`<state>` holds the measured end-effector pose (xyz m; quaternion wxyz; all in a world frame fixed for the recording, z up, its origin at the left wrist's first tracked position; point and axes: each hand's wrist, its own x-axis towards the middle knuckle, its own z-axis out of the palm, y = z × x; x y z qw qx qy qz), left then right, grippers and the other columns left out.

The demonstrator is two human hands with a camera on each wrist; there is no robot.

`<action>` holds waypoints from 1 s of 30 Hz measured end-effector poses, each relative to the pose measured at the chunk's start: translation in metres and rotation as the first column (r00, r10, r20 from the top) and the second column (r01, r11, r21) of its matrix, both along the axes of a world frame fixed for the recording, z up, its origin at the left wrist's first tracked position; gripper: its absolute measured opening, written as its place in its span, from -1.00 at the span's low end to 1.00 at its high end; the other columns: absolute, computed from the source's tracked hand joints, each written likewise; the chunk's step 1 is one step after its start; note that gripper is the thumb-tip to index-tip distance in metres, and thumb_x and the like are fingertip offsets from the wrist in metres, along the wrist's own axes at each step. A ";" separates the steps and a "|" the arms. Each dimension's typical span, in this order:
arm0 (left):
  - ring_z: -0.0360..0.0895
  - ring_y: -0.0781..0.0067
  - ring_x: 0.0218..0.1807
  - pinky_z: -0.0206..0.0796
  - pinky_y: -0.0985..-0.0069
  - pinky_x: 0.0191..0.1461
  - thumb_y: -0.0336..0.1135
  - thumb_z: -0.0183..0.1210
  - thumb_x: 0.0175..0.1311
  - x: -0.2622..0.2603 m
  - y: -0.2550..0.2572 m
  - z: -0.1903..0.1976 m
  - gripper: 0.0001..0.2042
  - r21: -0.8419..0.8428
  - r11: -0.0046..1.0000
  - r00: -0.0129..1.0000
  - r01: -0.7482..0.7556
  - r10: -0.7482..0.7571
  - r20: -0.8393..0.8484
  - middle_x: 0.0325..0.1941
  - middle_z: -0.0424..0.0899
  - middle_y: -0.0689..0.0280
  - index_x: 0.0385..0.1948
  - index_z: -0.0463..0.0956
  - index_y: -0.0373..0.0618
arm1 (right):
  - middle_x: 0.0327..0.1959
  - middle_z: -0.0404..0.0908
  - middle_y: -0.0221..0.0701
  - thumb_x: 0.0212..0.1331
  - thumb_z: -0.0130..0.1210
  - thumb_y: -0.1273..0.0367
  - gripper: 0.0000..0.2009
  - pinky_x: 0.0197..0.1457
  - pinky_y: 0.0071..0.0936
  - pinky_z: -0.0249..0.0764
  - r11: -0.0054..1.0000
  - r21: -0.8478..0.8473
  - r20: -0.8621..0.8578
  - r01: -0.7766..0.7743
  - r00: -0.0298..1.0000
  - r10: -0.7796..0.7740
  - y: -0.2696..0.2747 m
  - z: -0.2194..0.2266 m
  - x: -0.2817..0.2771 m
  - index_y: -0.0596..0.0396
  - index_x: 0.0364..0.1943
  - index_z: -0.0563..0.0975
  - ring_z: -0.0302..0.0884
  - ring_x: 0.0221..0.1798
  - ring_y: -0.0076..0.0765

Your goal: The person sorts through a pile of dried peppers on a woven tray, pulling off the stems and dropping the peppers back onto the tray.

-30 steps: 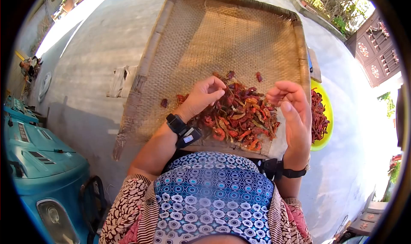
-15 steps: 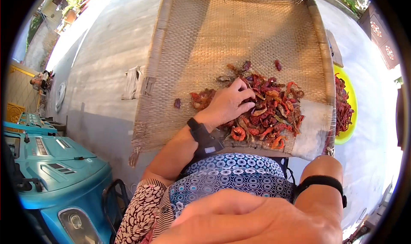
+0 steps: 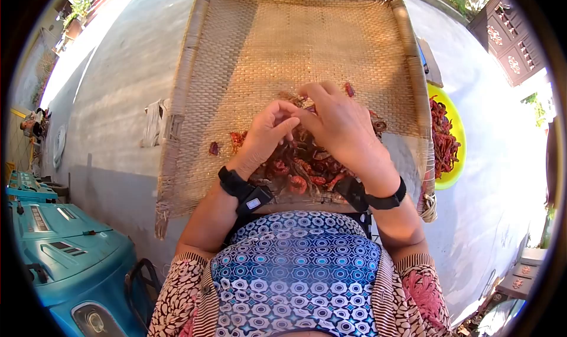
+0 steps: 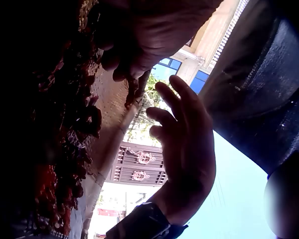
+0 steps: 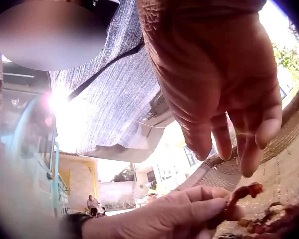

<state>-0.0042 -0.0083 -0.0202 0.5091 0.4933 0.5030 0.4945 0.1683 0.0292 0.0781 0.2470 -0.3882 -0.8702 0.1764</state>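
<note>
Dried red peppers [image 3: 298, 183] lie in a heap on a woven tray [image 3: 307, 36], under both hands. In the right wrist view my left hand [image 5: 164, 214] pinches one curled pepper [image 5: 246, 191] between thumb and fingers; this pepper [image 4: 132, 94] also hangs dark from the left hand [image 4: 149, 35] in the left wrist view. My right hand [image 5: 219, 74] is just above it, fingers bent loosely downward and holding nothing. The head view has the left hand [image 3: 266, 133] and right hand [image 3: 345, 127] side by side over the heap, fingertips close together.
A yellow-green basin [image 3: 459, 142] of red peppers stands right of the tray. At the lower left is a teal vehicle [image 3: 71, 242]. A pale cloth [image 3: 155, 123] lies left of the tray, and a person [image 3: 34, 123] is at the far left.
My right hand has come up from low in front of the body to beside the left hand. The left hand has lifted from the heap with a pepper in its fingers.
</note>
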 end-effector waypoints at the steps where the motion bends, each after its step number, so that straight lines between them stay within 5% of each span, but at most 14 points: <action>1: 0.48 0.71 -0.43 0.31 0.74 -0.40 -0.36 0.15 0.38 0.000 -0.001 0.001 -0.85 0.002 1.000 1.000 -0.004 0.004 0.029 -0.34 0.58 0.44 -0.10 0.41 -0.09 | -0.13 0.58 -0.18 0.27 0.03 0.22 -0.75 -0.10 -0.06 0.48 0.999 -0.045 0.007 -0.021 1.000 0.021 0.006 -0.019 0.007 0.04 -0.10 0.51 0.58 -0.15 0.13; 6: 0.48 0.72 -0.48 0.31 0.75 -0.45 -0.36 0.15 0.39 -0.005 -0.001 0.000 -0.87 0.015 1.000 0.984 0.016 -0.019 0.176 -0.34 0.58 0.44 -0.13 0.43 -0.09 | -0.26 0.65 -0.18 0.31 0.03 0.19 -0.71 -0.08 -0.11 0.46 0.915 -0.402 -0.009 -0.029 1.000 0.028 0.004 -0.039 0.016 0.03 -0.03 0.52 0.59 -0.16 0.10; 9: 0.48 0.72 -0.48 0.30 0.75 -0.46 -0.35 0.17 0.38 -0.005 -0.003 0.004 -0.85 -0.017 1.000 0.967 0.023 -0.018 0.253 -0.36 0.57 0.45 -0.12 0.44 -0.09 | -0.40 0.65 -0.26 0.33 0.03 0.20 -0.69 -0.19 -0.26 0.47 0.863 -0.497 -0.119 -0.097 0.992 0.043 0.005 -0.048 0.025 0.09 0.02 0.51 0.62 -0.30 -0.09; 13: 0.44 0.73 -0.48 0.28 0.75 -0.48 -0.34 0.20 0.35 -0.008 -0.001 0.005 -0.84 0.000 0.997 0.979 -0.082 0.080 0.188 -0.36 0.56 0.45 -0.13 0.47 -0.11 | -0.44 0.59 -0.45 0.38 0.02 0.25 -0.71 -0.37 -0.55 0.40 0.735 -0.670 -0.373 -0.104 0.903 -0.213 0.009 -0.046 0.046 0.15 0.01 0.51 0.52 -0.46 -0.53; 16: 0.41 0.77 -0.47 0.27 0.76 -0.45 -0.40 0.18 0.34 -0.009 0.003 -0.011 -0.85 0.085 0.981 0.984 -0.174 0.177 -0.034 -0.34 0.54 0.45 -0.11 0.47 -0.12 | -0.43 0.55 -0.55 0.41 -0.01 0.27 -0.74 -0.45 -0.68 0.32 0.672 -0.728 -0.576 -0.135 0.652 -0.493 0.015 -0.049 0.081 0.12 0.01 0.52 0.43 -0.51 -0.70; 19: 0.39 0.78 -0.45 0.29 0.75 -0.41 -0.45 0.19 0.30 -0.003 0.002 -0.007 -0.86 0.039 0.993 0.993 -0.108 0.110 -0.049 -0.32 0.51 0.48 -0.15 0.51 -0.15 | -0.39 0.55 -0.56 0.42 0.00 0.23 -0.73 -0.45 -0.69 0.31 0.634 -0.715 -0.698 -0.294 0.250 -0.670 0.034 -0.069 0.128 0.05 0.04 0.51 0.42 -0.47 -0.67; 20: 0.39 0.75 -0.43 0.30 0.72 -0.38 -0.44 0.21 0.28 -0.003 0.001 -0.008 -0.86 0.062 0.996 0.987 -0.063 0.071 -0.146 -0.32 0.51 0.47 -0.16 0.53 -0.15 | -0.36 0.57 -0.55 0.42 0.00 0.17 -0.71 -0.42 -0.67 0.35 0.657 -0.625 -0.757 -0.422 0.122 -0.642 0.042 -0.082 0.148 0.04 0.04 0.49 0.44 -0.41 -0.66; 23: 0.43 0.65 -0.39 0.35 0.60 -0.31 -0.39 0.27 0.22 0.002 0.000 -0.011 -0.84 0.137 0.989 0.906 0.062 0.001 -0.424 -0.31 0.52 0.43 -0.19 0.56 -0.11 | -0.33 0.58 -0.54 0.41 0.02 0.15 -0.69 -0.37 -0.66 0.40 0.674 -0.581 -0.691 -0.456 -0.161 -0.705 0.039 -0.071 0.154 0.05 0.03 0.49 0.46 -0.38 -0.62; 24: 0.46 0.58 -0.38 0.38 0.54 -0.29 -0.35 0.29 0.19 0.005 -0.002 -0.005 -0.83 0.175 0.980 0.862 0.093 0.009 -0.508 -0.31 0.54 0.41 -0.20 0.57 -0.09 | -0.33 0.59 -0.50 0.39 0.05 0.17 -0.69 -0.33 -0.65 0.44 0.686 -0.563 -0.727 -0.460 -0.120 -0.676 0.040 -0.076 0.155 0.08 0.02 0.49 0.48 -0.38 -0.57; 26: 0.47 0.36 -0.25 0.41 0.41 -0.14 -0.25 0.33 0.12 0.015 -0.006 0.015 -0.76 0.138 0.978 0.772 0.154 -0.032 -0.634 -0.29 0.56 0.37 -0.16 0.62 0.03 | -0.33 0.60 -0.49 0.38 0.07 0.20 -0.72 -0.33 -0.62 0.44 0.700 -0.672 -0.738 -0.240 0.292 -0.608 0.030 -0.069 0.136 0.10 -0.03 0.51 0.49 -0.37 -0.56; 28: 0.44 0.30 -0.19 0.39 0.39 -0.07 -0.24 0.35 0.08 0.017 -0.004 0.009 -0.73 0.289 0.907 0.667 0.305 0.012 -0.745 -0.27 0.58 0.39 -0.15 0.63 0.06 | -0.31 0.61 -0.45 0.33 0.11 0.26 -0.77 -0.29 -0.54 0.46 0.761 -0.648 -0.567 -0.009 0.674 -0.474 0.019 -0.066 0.108 0.11 -0.10 0.53 0.53 -0.32 -0.49; 30: 0.38 0.22 -0.10 0.34 0.35 0.03 -0.22 0.37 0.03 0.020 -0.001 0.003 -0.70 0.350 0.851 0.638 0.391 0.023 -0.769 -0.21 0.61 0.42 -0.14 0.65 0.11 | -0.29 0.61 -0.41 0.24 0.16 0.32 -0.81 -0.21 -0.42 0.47 0.901 -0.403 -0.306 0.160 0.905 -0.297 0.016 -0.074 0.092 0.09 -0.14 0.55 0.55 -0.23 -0.37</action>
